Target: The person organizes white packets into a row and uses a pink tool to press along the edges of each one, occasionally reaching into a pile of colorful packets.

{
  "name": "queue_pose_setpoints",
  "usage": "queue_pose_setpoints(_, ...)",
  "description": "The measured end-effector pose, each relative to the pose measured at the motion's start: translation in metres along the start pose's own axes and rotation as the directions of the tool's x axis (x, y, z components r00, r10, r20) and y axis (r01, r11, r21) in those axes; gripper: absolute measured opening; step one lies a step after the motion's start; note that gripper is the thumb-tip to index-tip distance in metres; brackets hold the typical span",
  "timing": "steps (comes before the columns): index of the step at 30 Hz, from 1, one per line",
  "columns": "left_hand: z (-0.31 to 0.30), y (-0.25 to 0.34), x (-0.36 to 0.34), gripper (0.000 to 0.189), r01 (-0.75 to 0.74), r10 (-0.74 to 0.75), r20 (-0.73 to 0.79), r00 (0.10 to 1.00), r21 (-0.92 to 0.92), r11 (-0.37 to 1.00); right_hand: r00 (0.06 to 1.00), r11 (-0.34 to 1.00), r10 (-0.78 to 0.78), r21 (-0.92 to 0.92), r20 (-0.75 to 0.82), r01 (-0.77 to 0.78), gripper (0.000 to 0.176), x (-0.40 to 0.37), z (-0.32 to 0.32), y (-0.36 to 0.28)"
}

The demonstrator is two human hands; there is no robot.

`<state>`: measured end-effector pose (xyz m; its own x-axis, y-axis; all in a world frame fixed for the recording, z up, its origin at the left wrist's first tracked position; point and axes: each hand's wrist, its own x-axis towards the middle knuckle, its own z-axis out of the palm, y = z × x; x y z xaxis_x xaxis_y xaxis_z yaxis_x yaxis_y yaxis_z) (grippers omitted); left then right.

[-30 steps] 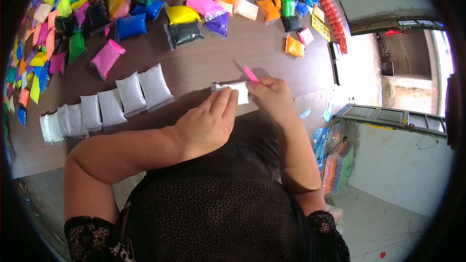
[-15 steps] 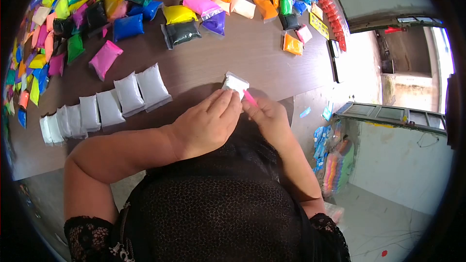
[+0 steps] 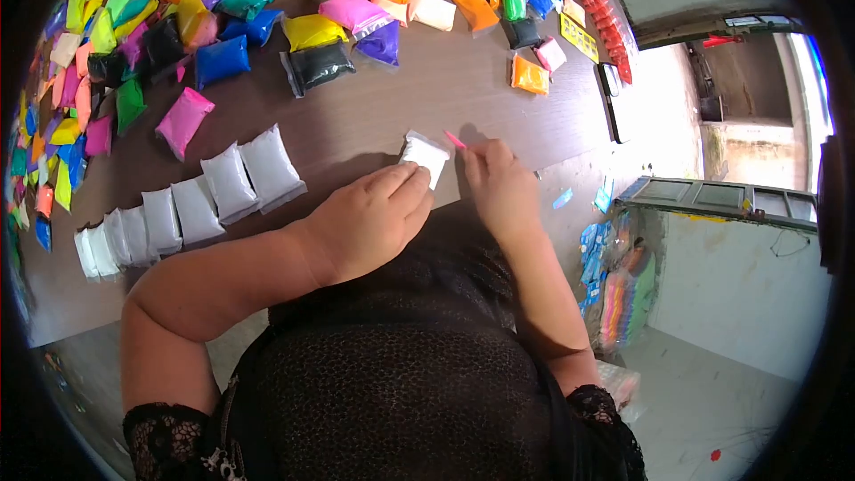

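My left hand (image 3: 378, 214) lies with its fingers pressed on a small clear packet of white material (image 3: 426, 153) near the table's front edge. To the right, my right hand (image 3: 499, 180) is closed around a slim pink plastic tool (image 3: 454, 139), whose tip points up and left. A small gap separates that tool from the packet; most of its length is hidden in the fingers. Left of my left hand, several similar white packets (image 3: 233, 185) lie in a slanting row on the brown table (image 3: 356, 116).
A big pile of colourful packets (image 3: 178, 18) covers the table's far left and back. An orange packet (image 3: 530, 75) and a pink packet (image 3: 550, 53) lie to the right. Beyond them are a dark phone-like object (image 3: 611, 98) and a strip of red pieces (image 3: 606, 22).
My right hand has moved right, taking the pink tool away from the white packet. My left hand has shifted slightly left and still touches the packet. The view has shifted a little.
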<state>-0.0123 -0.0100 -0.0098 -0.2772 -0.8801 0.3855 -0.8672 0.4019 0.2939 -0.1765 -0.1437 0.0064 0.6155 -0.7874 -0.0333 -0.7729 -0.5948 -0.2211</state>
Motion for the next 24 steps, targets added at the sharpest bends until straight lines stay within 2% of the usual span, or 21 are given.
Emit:
queue_pose_setpoints(2,0.0,0.0,0.001,0.032,-0.004,0.004,-0.001,1.0,0.019,1.0,0.99,0.977,-0.116,0.17,-0.079,0.128,0.017,-0.004,-0.004,0.0)
queue_pose_setpoints(4,0.0,0.0,-0.001,0.032,-0.002,0.002,0.006,1.0,0.035,0.999,0.908,0.888,-0.386,0.201,-0.16,0.413,0.015,-0.009,-0.003,-0.009)
queue_pose_setpoints(6,-0.002,0.0,0.0,0.034,-0.046,0.047,-0.014,0.999,0.082,0.996,0.922,0.922,-0.355,0.108,-0.154,0.373,0.012,-0.002,0.002,-0.005)
queue_pose_setpoints(8,-0.002,-0.001,0.0,0.034,-0.047,0.047,0.007,0.999,0.082,0.996,0.947,0.968,-0.251,-0.022,-0.203,0.252,0.01,0.016,0.002,0.003)
queue_pose_setpoints(9,-0.003,-0.001,0.0,0.035,-0.054,0.052,0.032,0.998,0.076,0.996,0.957,0.967,-0.221,0.083,-0.186,0.24,0.01,0.018,-0.005,0.004)
queue_pose_setpoints(10,-0.003,-0.002,0.001,0.035,-0.05,0.048,0.03,0.998,0.079,0.996,0.956,0.966,-0.227,0.083,-0.186,0.245,0.01,0.019,-0.01,0.0)
queue_pose_setpoints(12,-0.001,0.0,0.0,0.035,-0.052,0.05,0.026,0.998,0.088,0.995,0.897,0.863,-0.409,0.248,-0.166,0.44,0.011,0.016,-0.019,-0.011)
queue_pose_setpoints(13,0.0,0.0,-0.001,0.035,-0.051,0.049,0.025,0.998,0.087,0.995,0.871,0.834,-0.472,0.25,-0.138,0.492,0.01,0.019,-0.011,-0.009)
queue_pose_setpoints(16,0.0,-0.001,0.0,0.035,-0.037,0.04,-0.021,0.999,0.115,0.993,0.885,0.874,-0.449,0.144,-0.126,0.464,0.011,0.037,-0.006,-0.001)
queue_pose_setpoints(18,0.0,0.0,-0.001,0.035,-0.035,0.032,0.03,0.999,0.083,0.996,0.904,0.897,-0.403,0.137,-0.144,0.421,0.013,0.038,-0.012,-0.007)
queue_pose_setpoints(24,0.003,0.002,-0.002,0.036,-0.022,0.022,0.003,1.0,0.138,0.99,0.839,0.828,-0.542,0.136,-0.054,0.543,0.014,0.043,-0.015,-0.019)
